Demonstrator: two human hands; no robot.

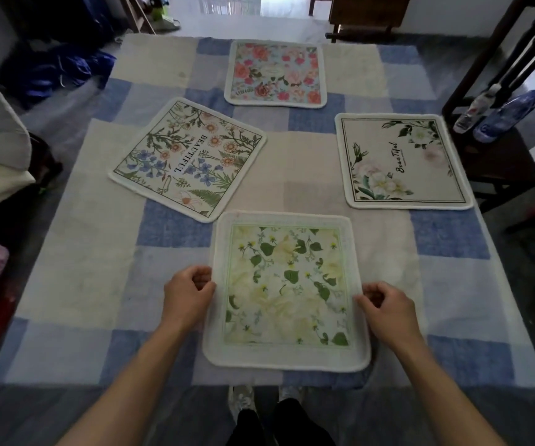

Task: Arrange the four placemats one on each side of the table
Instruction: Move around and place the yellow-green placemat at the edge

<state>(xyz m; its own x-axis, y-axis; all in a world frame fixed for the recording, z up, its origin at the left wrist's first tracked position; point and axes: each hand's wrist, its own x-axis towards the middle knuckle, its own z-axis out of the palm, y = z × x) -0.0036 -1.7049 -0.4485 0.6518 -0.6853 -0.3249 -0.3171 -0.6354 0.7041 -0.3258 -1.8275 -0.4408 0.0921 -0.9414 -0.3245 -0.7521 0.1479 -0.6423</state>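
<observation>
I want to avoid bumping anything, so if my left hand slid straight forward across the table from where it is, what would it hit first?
Most likely the BEAUTIFUL placemat, which lies skewed ahead of your left hand; only bare tablecloth shows between them.

1. My left hand (188, 292) is bare: no ring, no glove, no watch at the wrist.
2. My right hand (388, 309) is just as bare, with nothing on the fingers or wrist.
3. Both my forearms are uncovered all the way to the bottom edge of the view; no sleeve shows on either.
4. Below the table edge I wear dark trousers (279, 426).
5. Past them my feet show in pale, patterned footwear (242, 397); whether socks or slippers I cannot tell.
</observation>
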